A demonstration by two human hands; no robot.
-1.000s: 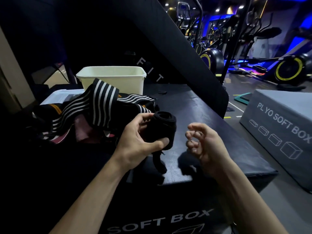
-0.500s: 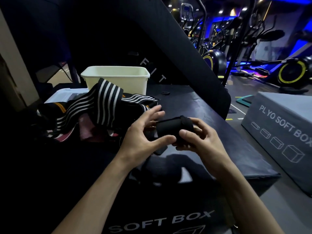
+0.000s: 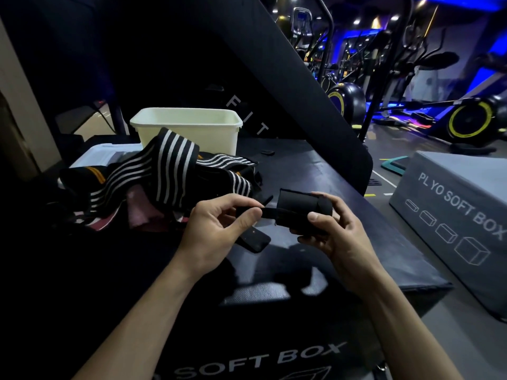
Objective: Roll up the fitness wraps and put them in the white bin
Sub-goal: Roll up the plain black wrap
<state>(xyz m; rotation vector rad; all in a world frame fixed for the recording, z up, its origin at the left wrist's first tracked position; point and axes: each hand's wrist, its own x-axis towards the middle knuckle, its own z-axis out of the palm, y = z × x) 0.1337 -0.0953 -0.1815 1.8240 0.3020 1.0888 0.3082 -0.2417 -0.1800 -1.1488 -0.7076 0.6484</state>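
One black padded soft box [image 3: 315, 174] serves as the counter. Toward its far left corner stands one white plastic bin [image 3: 189, 130], with one heap of black striped elastic wraps [image 3: 170, 171] just in front of it. Two hands work above the counter's middle. The right hand [image 3: 340, 237] has its grip curled round one rolled black wrap [image 3: 299, 211], long axis lying left to right. The left hand [image 3: 216, 231] pinches the roll's loose strap end [image 3: 267, 212].
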